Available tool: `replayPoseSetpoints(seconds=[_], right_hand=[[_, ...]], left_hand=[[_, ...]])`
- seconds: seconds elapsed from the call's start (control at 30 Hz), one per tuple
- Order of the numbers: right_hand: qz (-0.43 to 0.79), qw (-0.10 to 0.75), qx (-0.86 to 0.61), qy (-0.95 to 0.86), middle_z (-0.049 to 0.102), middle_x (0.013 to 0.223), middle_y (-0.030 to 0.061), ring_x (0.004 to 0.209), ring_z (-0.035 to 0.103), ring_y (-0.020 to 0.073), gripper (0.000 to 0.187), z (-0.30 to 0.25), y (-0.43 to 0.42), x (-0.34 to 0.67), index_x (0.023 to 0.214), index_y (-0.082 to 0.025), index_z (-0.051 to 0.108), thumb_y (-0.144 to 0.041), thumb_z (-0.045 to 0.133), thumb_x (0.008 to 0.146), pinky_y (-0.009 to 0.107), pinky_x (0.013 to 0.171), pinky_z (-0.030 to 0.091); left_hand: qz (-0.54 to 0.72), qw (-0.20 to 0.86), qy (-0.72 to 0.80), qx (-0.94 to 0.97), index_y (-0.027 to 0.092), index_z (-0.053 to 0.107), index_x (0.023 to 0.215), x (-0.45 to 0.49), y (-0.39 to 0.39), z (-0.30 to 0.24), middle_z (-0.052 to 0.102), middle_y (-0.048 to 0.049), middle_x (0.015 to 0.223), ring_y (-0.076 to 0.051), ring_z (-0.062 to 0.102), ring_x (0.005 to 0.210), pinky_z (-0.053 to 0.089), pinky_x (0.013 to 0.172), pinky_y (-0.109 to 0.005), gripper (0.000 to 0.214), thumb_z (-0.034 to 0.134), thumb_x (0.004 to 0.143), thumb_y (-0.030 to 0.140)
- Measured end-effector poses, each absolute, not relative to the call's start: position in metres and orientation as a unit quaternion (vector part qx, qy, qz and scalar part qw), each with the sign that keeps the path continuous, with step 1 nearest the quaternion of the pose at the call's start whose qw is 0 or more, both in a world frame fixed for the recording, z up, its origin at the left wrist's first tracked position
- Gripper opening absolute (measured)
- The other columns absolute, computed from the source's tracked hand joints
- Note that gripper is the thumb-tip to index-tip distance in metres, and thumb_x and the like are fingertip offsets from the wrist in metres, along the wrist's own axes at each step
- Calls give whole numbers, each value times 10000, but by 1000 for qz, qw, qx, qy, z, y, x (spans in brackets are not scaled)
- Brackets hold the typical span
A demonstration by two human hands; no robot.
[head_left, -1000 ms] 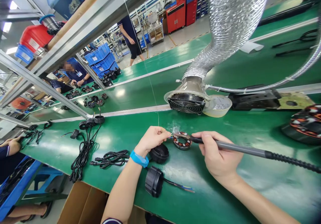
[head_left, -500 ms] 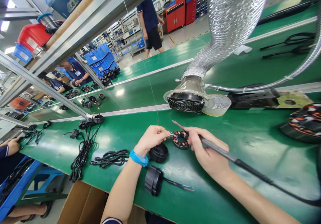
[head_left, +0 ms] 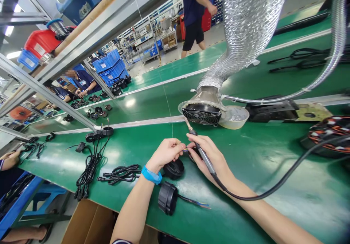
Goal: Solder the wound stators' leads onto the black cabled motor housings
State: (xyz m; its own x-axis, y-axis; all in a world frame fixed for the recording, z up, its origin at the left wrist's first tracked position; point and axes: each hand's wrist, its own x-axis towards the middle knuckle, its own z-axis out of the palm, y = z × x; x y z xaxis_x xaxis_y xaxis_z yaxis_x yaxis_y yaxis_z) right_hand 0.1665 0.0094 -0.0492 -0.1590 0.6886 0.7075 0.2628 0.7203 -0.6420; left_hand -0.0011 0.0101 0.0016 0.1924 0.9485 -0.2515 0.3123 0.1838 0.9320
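On green bench (head_left: 246, 185): right hand (head_left: 210, 154) grips soldering iron (head_left: 201, 151).

No readable text anywhere. White label on the red bin (head_left: 41, 42) up on the rack: too small and blurred to read. Blue bin (head_left: 79, 0) above it carries a pale emblem, illegible. Blue crates (head_left: 109, 63) and red cabinet in the background show no legible marks. Nothing printed on the green bench (head_left: 246, 185).
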Motion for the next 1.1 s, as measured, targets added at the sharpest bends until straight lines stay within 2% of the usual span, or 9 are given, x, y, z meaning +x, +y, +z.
replayPoseSetpoints(seconds=[0.17, 0.3, 0.43, 0.53, 0.67, 0.83, 1.1], right_hand=[[175, 561, -317, -744, 555, 1059, 64, 865, 666, 159, 473, -51, 10, 163, 1371, -265, 510, -99, 510, 929, 301, 816, 577], [161, 562, -319, -746, 549, 1039, 63, 835, 664, 157, 474, -51, 8, 161, 1355, -263, 516, -90, 503, 914, 295, 781, 581], [156, 560, -325, -746, 559, 1028, 63, 852, 668, 169, 473, -51, 5, 161, 1351, -263, 519, -91, 505, 911, 300, 783, 580], [152, 563, -328, -743, 562, 1035, 61, 866, 668, 169, 463, -53, 4, 160, 1351, -268, 517, -96, 503, 920, 291, 776, 578], [154, 554, -330, -749, 551, 1035, 61, 837, 660, 159, 456, -56, 3, 156, 1360, -262, 517, -102, 491, 933, 281, 755, 574], [162, 568, -344, -730, 570, 1031, 66, 830, 665, 167, 444, -52, -3, 160, 1329, -252, 538, -115, 522, 907, 290, 737, 585], [199, 567, -369, -709, 616, 965, 54, 899, 672, 205, 366, -63, -2, 171, 1311, -265, 547, -195, 559, 952, 364, 838, 582]], left_hand=[[274, 535, 533, 595, 137, 590, 845, -9, 8, 5, 515, 45, 622, -65, 445, 521, 320, 486, -199, 385, 724, 757, 487], [266, 535, 523, 608, 132, 583, 847, -11, 7, 6, 568, 12, 707, -82, 513, 570, 416, 563, -227, 422, 729, 749, 515], [258, 551, 522, 598, 136, 575, 856, -11, 7, 4, 577, 7, 687, -104, 557, 598, 449, 608, -247, 438, 732, 745, 530], [257, 566, 516, 590, 135, 577, 850, -12, 9, 2, 565, 17, 655, -94, 534, 575, 426, 589, -237, 449, 738, 735, 538], [273, 577, 504, 582, 137, 564, 771, -13, 11, -4, 499, 45, 595, -61, 426, 511, 328, 513, -222, 461, 714, 742, 572], [294, 608, 514, 529, 134, 548, 745, -12, 13, -9, 522, 38, 661, -34, 379, 494, 283, 492, -220, 500, 787, 648, 563], [296, 615, 520, 513, 132, 547, 727, -12, 11, -8, 537, 34, 648, -27, 377, 472, 273, 481, -220, 519, 808, 608, 564]])
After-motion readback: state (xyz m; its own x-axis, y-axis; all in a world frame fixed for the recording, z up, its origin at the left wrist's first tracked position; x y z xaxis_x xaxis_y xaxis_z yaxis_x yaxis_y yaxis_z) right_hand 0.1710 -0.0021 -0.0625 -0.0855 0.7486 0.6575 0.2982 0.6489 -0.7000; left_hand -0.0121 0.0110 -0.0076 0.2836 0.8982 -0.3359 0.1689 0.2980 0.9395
